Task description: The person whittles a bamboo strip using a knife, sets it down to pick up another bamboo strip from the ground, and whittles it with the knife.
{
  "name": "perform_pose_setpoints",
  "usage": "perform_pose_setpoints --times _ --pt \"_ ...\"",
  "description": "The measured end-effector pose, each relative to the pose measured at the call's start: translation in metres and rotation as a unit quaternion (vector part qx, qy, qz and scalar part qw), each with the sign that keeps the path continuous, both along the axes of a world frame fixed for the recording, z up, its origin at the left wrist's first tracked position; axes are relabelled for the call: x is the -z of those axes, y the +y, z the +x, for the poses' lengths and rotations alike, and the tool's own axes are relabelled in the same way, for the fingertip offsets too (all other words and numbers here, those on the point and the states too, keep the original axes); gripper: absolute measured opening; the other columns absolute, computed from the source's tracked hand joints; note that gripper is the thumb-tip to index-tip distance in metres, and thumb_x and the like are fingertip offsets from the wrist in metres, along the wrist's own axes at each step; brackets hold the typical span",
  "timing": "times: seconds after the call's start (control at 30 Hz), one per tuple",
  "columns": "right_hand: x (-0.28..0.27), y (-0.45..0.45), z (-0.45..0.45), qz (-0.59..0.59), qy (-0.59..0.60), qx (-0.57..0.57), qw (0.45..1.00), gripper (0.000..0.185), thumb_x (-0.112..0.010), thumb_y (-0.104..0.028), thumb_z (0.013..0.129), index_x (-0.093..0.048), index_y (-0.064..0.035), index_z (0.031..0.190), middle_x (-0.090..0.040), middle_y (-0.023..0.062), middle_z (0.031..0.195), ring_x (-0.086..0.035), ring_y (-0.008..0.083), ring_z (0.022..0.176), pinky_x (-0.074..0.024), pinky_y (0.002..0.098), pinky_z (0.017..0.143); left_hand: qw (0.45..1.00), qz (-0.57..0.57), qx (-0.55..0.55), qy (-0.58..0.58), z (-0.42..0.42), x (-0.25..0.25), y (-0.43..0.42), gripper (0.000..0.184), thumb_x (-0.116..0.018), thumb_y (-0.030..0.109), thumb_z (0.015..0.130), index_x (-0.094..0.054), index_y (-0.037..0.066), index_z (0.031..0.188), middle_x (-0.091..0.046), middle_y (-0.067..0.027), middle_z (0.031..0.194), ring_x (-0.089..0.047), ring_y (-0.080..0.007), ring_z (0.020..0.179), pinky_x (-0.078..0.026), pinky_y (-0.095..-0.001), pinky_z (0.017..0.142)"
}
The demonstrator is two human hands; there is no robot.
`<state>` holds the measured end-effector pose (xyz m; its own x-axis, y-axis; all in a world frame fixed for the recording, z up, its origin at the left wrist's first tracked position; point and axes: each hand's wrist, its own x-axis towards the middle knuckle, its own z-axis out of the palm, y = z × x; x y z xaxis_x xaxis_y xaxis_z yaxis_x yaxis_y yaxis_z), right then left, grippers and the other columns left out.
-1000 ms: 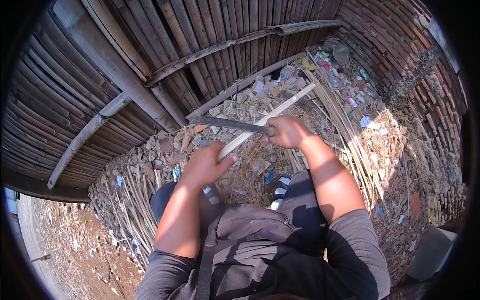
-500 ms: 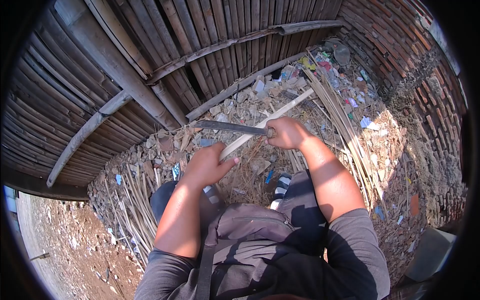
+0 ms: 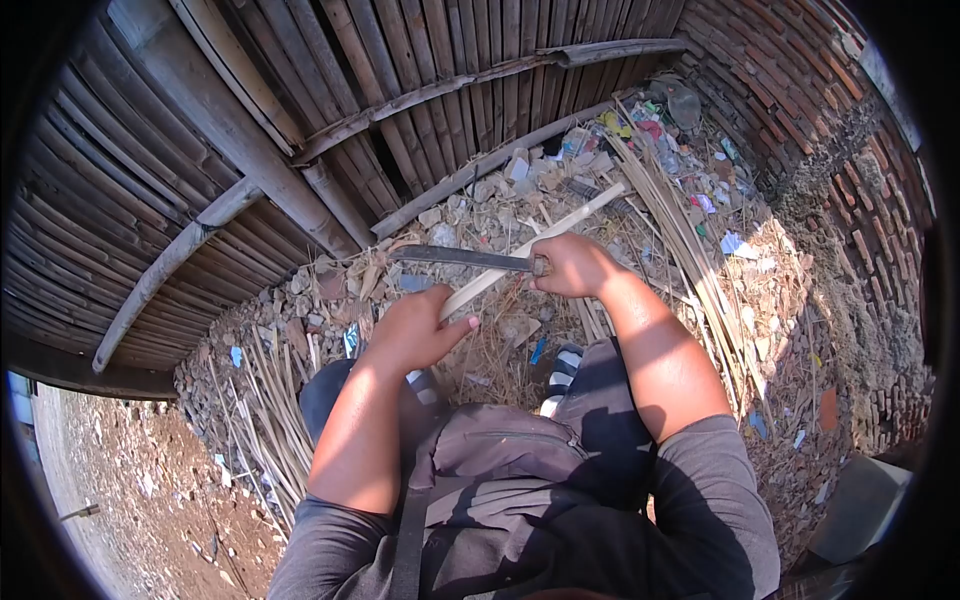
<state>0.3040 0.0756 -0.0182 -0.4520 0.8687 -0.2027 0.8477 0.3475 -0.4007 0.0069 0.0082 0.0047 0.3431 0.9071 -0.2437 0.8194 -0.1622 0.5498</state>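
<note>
My right hand (image 3: 577, 265) is closed round the handle of a machete (image 3: 465, 257), whose dark blade points left. The blade lies across a pale bamboo strip (image 3: 560, 224) that slants from lower left to upper right. My left hand (image 3: 415, 328) grips the lower end of this strip, thumb stretched out along its side. The strip's far end reaches up over the rubble. A dark bag (image 3: 510, 447) rests at my waist, between my forearms.
Bundles of bamboo strips lie at the right (image 3: 690, 250) and at the lower left (image 3: 262, 415). A bamboo wall (image 3: 450, 90) stands ahead, with a brick wall (image 3: 790, 110) on the right. Stones and litter (image 3: 515, 190) cover the ground.
Very little differs. The blade's tip and the strip's far end have shifted slightly downward; both hands keep their hold.
</note>
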Motion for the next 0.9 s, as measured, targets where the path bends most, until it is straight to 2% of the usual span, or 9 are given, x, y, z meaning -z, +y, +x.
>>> perform_pose_setpoints --times 0.1,0.33,0.43,0.5,0.6,0.8,0.9 --pt "0.000 0.000 -0.002 -0.008 -0.011 0.004 1.000 0.047 -0.084 -0.033 0.082 -0.074 -0.0093 0.122 -0.075 0.0230 0.112 -0.071 0.0426 0.110 -0.0559 0.0495 0.095 0.999 0.035 0.003 -0.017 -0.001 0.008 -0.001 0.056 -0.075 0.052 0.092 -0.068 0.002 0.115 -0.074 -0.0254 0.094 -0.073 -0.0459 0.096 -0.056 -0.0544 0.086" --pt "0.001 0.001 -0.002 -0.016 -0.007 -0.005 1.000 0.048 -0.084 -0.033 0.083 -0.074 -0.0081 0.122 -0.075 0.0233 0.110 -0.071 0.0426 0.109 -0.0559 0.0492 0.094 0.999 0.040 0.011 -0.012 -0.002 0.010 -0.001 0.056 -0.075 0.052 0.092 -0.068 0.002 0.116 -0.074 -0.0256 0.096 -0.073 -0.0458 0.096 -0.056 -0.0544 0.086" --pt "0.009 0.002 0.001 0.015 0.016 -0.011 1.000 0.044 -0.087 -0.035 0.080 -0.075 -0.0092 0.114 -0.075 0.0218 0.098 -0.072 0.0409 0.098 -0.0559 0.0480 0.086 0.999 0.040 0.011 -0.012 -0.002 0.011 -0.001 0.057 -0.075 0.052 0.092 -0.068 0.002 0.118 -0.074 -0.0255 0.096 -0.073 -0.0456 0.096 -0.056 -0.0545 0.086" --pt "0.015 0.004 0.003 0.014 0.026 -0.010 1.000 0.044 -0.087 -0.035 0.081 -0.075 -0.0092 0.114 -0.075 0.0224 0.098 -0.072 0.0413 0.098 -0.0560 0.0478 0.087 0.999 0.038 0.009 -0.011 -0.002 0.010 -0.001 0.057 -0.075 0.053 0.092 -0.068 0.002 0.119 -0.074 -0.0254 0.096 -0.073 -0.0454 0.096 -0.056 -0.0547 0.086" --pt "0.015 0.007 0.012 0.018 0.049 -0.006 0.999 0.044 -0.087 -0.035 0.081 -0.076 -0.0085 0.114 -0.075 0.0231 0.099 -0.072 0.0413 0.097 -0.0562 0.0472 0.087 1.000 0.002 -0.008 -0.003 -0.002 0.005 0.001 0.067 -0.076 0.056 0.091 -0.067 0.002 0.129 -0.074 -0.0267 0.099 -0.073 -0.0451 0.098 -0.057 -0.0521 0.088" --pt "-0.007 0.004 0.015 -0.011 -0.008 0.046 0.999 0.054 -0.087 -0.038 0.083 -0.074 -0.0044 0.124 -0.075 0.0249 0.111 -0.071 0.0431 0.109 -0.0558 0.0481 0.096 0.995 0.060 -0.077 -0.005 -0.009 0.012 0.004 0.062 -0.077 0.056 0.091 -0.069 0.007 0.128 -0.075 -0.0227 0.094 -0.074 -0.0418 0.094 -0.057 -0.0493 0.083" --pt "-0.018 0.001 0.018 -0.026 0.008 0.057 0.998 0.057 -0.087 -0.039 0.083 -0.073 -0.0031 0.126 -0.075 0.0254 0.114 -0.071 0.0428 0.111 -0.0557 0.0474 0.097 0.995 0.040 -0.096 -0.002 -0.009 0.006 0.006 0.062 -0.077 0.056 0.091 -0.069 0.006 0.128 -0.076 -0.0215 0.093 -0.075 -0.0407 0.092 -0.057 -0.0491 0.082"
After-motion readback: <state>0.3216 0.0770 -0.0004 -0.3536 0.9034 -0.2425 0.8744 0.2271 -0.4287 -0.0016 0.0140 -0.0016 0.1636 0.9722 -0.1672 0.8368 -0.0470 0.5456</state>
